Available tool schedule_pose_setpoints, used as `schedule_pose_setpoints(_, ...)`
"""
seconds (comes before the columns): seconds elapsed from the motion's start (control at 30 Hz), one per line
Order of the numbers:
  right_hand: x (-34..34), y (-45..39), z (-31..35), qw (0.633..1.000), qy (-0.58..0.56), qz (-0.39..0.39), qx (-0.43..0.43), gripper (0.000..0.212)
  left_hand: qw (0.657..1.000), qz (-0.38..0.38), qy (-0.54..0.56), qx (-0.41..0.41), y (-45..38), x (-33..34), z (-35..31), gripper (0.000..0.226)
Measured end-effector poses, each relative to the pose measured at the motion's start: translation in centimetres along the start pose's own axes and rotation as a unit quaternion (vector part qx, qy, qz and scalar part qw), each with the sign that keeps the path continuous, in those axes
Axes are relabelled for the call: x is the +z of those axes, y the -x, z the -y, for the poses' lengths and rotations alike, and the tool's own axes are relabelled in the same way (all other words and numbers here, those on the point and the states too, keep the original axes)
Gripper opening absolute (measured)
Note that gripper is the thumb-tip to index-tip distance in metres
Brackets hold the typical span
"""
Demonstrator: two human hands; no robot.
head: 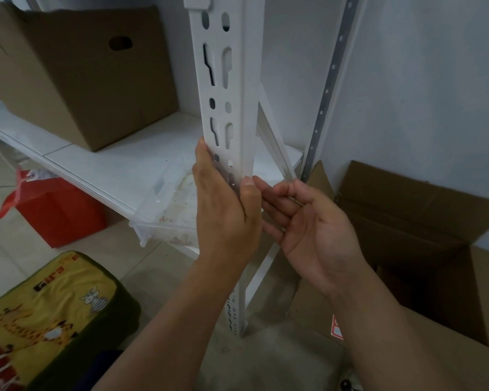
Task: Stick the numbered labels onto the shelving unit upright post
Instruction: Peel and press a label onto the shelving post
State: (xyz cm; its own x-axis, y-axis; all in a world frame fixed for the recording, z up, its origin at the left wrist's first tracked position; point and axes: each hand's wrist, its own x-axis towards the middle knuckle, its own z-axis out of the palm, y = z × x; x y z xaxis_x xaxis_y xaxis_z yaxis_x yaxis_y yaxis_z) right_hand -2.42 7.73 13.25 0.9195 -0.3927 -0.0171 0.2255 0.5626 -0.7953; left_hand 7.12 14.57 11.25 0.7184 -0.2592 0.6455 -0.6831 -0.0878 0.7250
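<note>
I saw the white shelf board (102, 162) stretching away to the left of the hands, a closed cardboard box (79, 77) standing on it. The slotted white upright post (232, 88) rose straight above them. My left hand (226, 210) wrapped the post, thumb pressed on its front edge. My right hand (314, 221) hovered just beside it, palm up, fingers loosely curled, touching nothing. No label was clearly visible.

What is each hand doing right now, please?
Left hand: grips the white slotted metal upright post.
Right hand: open, fingers loosely bent, touching the left thumb.
</note>
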Motion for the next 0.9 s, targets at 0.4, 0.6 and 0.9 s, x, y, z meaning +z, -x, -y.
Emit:
schedule_pose_setpoints(0.4, 0.0, 0.2, 0.0, 1.000, 0.004, 0.001, 0.000, 0.023, 0.999, 0.005, -0.044, 0.006, 0.3, 0.1, 0.5, 0.074)
schedule_pose_setpoints(0.6, 0.1, 0.2, -0.1, 1.000, 0.005, 0.000, -0.002, 0.023, 0.998, 0.019, -0.056, 0.009, 0.4, 0.1, 0.8, 0.077)
schedule_pose_setpoints(0.9, 0.2, 0.3, -0.1, 1.000, -0.001, -0.007, -0.002, 0.023, 0.997, 0.048, -0.057, 0.018, 0.4, -0.2, 1.5, 0.078)
